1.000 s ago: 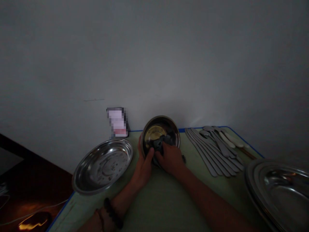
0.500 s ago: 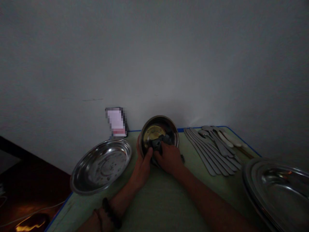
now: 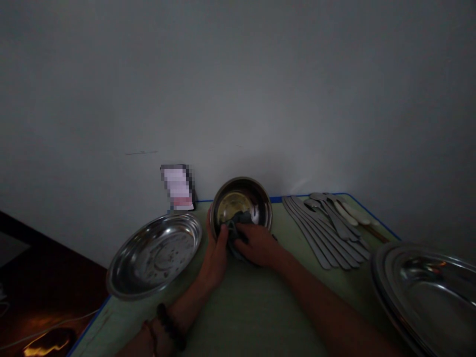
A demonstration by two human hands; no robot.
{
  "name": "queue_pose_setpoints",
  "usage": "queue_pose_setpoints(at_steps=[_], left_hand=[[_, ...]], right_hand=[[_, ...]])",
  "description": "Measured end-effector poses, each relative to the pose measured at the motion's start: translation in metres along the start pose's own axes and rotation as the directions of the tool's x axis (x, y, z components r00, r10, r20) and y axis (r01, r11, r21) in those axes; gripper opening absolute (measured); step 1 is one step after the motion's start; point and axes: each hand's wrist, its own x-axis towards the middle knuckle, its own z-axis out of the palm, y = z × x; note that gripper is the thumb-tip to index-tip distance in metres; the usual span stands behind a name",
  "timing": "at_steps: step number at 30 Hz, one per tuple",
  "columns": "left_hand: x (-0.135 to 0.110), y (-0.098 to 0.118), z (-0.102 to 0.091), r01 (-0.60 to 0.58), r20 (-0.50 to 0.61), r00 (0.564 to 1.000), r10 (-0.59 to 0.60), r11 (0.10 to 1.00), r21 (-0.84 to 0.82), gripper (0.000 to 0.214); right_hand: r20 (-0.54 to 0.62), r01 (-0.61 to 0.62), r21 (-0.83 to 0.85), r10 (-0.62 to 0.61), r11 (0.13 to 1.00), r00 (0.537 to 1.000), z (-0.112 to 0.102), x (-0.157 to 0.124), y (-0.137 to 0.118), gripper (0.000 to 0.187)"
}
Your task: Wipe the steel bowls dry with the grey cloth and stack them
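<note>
A round metal bowl [image 3: 262,201] is tilted on its side with its mouth towards me, above the middle of the table. My left hand [image 3: 218,253] grips its left side, the thumb over the near rim and the fingers behind the wall. Bunched inside the lower part of the bowl is a dark grey cloth [image 3: 241,218]. My right hand [image 3: 256,243] is closed on that cloth and presses it at the bowl's near inner wall. Some of the cloth hangs over the rim beneath my hands. The fingertips of my right hand are partly hidden.
An oval metal dish [image 3: 159,258] with wet spots lies at the left. A phone [image 3: 177,186] leans on the wall behind it. Several knives [image 3: 316,233], spoons [image 3: 330,208] and other utensils lie at the right. Stacked metal dishes [image 3: 386,282] stand at the near right of the table [image 3: 241,312].
The bowl has shifted slightly left. My right hand and the cloth have moved a little left and down inside it, baring more of the bowl's right inner wall.
</note>
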Motion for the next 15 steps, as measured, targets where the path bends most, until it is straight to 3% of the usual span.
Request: queue_pose_setpoints(at_steps=[3, 8, 12, 15], left_hand=[[0.001, -0.001, 0.001, 0.055, -0.031, 0.998, -0.056, 0.998, -0.011, 0.062], [-0.005, 0.003, 0.003, 0.095, -0.005, 0.995, -0.095, 0.995, -0.033, 0.069], [-0.015, 0.001, 0.008, 0.210, 0.171, 0.966, -0.192, 0.973, -0.094, 0.066], [-0.016, -0.011, 0.012, 0.250, 0.201, 0.954, -0.224, 0.961, -0.118, 0.065]], right_hand=[[0.020, -0.060, -0.141, 0.063, 0.988, 0.998, -0.006, 0.001, 0.000, 0.028], [-0.113, -0.275, -0.280, 0.253, 0.920, 0.961, -0.020, 0.003, 0.004, 0.028], [-0.263, -0.389, -0.193, 0.334, 0.901, 0.905, -0.023, 0.007, 0.008, 0.030], [-0.309, -0.349, -0.026, 0.324, 0.937, 0.894, -0.013, 0.012, 0.002, 0.033]])
